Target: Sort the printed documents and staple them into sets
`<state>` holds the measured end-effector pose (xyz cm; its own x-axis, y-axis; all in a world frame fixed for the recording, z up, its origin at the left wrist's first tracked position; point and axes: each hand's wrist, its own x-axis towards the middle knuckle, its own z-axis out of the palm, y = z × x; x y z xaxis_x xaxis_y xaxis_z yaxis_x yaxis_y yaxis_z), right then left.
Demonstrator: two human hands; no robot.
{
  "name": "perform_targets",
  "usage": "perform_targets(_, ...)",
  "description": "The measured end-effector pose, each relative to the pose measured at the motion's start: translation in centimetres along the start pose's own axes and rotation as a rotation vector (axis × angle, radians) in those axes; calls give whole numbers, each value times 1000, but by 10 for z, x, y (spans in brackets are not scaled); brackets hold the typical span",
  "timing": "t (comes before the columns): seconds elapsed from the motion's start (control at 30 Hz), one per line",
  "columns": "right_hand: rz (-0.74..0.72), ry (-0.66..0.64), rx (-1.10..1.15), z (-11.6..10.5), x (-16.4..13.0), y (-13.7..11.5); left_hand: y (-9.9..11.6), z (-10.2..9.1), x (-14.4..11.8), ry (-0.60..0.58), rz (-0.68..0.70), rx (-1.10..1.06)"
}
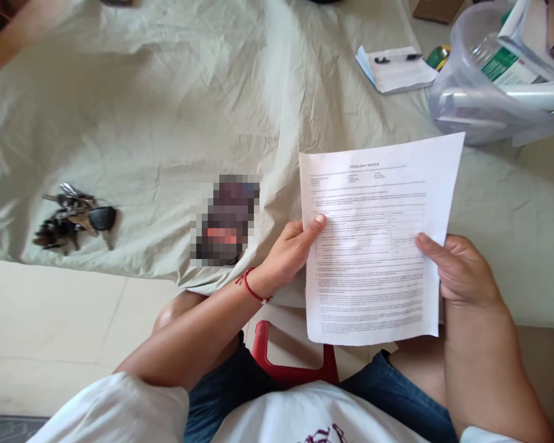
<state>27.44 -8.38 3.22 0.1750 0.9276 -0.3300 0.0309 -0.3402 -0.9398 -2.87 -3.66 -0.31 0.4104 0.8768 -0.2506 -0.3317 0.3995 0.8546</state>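
A white printed sheet of paper (364,271) is held up over the table's near edge, its text side facing me. My left hand (293,249) grips its left edge, thumb on the front and fingers behind. On the opposite edge, my right hand (464,267) pinches the paper the same way, with the thumb over the print. The fingers behind the sheet are partly hidden. To the left of my left hand lies a dark, pixelated object (226,221) whose kind I cannot make out.
A greenish cloth (166,123) covers the table. A key bunch (76,215) lies at left. Far right stand a clear plastic bin (447,117) with papers and a bottle, and a notepad (404,71) with a pen. Below is a red stool (286,372).
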Motion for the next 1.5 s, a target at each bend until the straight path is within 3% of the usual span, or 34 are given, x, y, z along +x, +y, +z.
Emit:
perform_targets(0.1,17,-120,-42,-11,-4,0,1,-2,1,25,-21,-13)
perform_targets(0.3,153,-534,-275,-43,-3,-12,4,-11,3,26,22,13)
perform_targets(0.63,147,-795,-363,-43,13,-7,11,-21,2,127,-17,-31)
perform_targets(0.7,95,-703,-350,-44,17,-1,11,-20,0,99,-60,-41)
perform_targets(0.83,-23,-262,-130,-37,24,9,8,-16,-3,34,-150,-59)
perform_targets(0.93,-28,-89,-32,-28,28,10,6,-13,-5,1,-191,-71)
perform_targets(1.1,79,-51,-92,-23,30,4,11,-10,-6,-3,-263,1)
perform_targets(1.3,200,-85,-185,-31,30,1,15,-12,1,128,-83,260)
perform_targets(1.5,274,-109,-209,-29,34,-1,15,-11,3,182,-112,489)
